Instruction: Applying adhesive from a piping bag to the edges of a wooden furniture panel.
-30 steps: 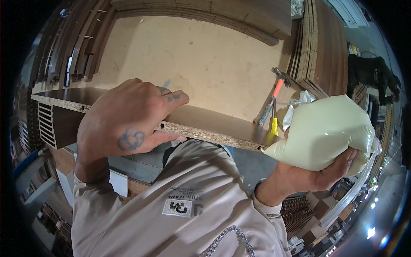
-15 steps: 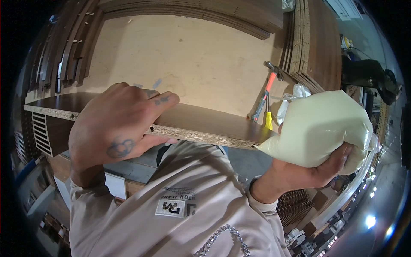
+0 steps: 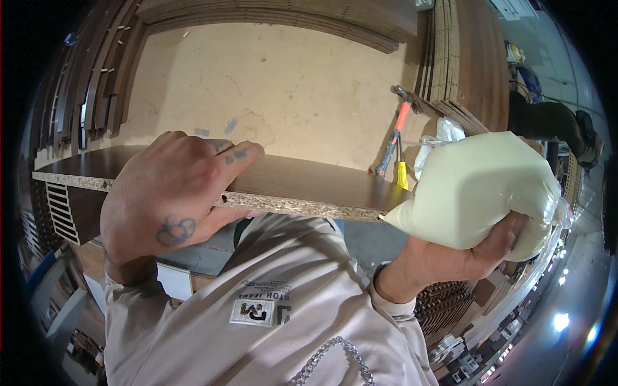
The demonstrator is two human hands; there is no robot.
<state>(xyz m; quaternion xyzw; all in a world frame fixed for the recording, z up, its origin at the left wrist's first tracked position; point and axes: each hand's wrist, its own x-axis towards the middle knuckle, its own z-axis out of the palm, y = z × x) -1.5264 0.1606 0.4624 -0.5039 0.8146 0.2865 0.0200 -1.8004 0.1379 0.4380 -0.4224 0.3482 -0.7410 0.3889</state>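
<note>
A dark brown chipboard panel lies across in front of me, its raw edge with drilled holes turned toward me. My left hand grips it left of the middle, fingers over the top and thumb under the edge. In my right hand is a bulging bag of pale cream glue, squeezed from below and behind. The bag's pointed tip meets the panel's raw edge near its right end, at or beside a hole there. Most of the right fingers are hidden behind the bag.
A hammer with an orange and grey handle lies on the light board, beside a yellow-handled tool and crumpled clear plastic. Brown panels stand stacked at the far side, left and right. A person's dark-clothed leg shows far right.
The whole view has shifted slightly. Both hands keep their holds, and the bag's tip stays at the panel's right end.
</note>
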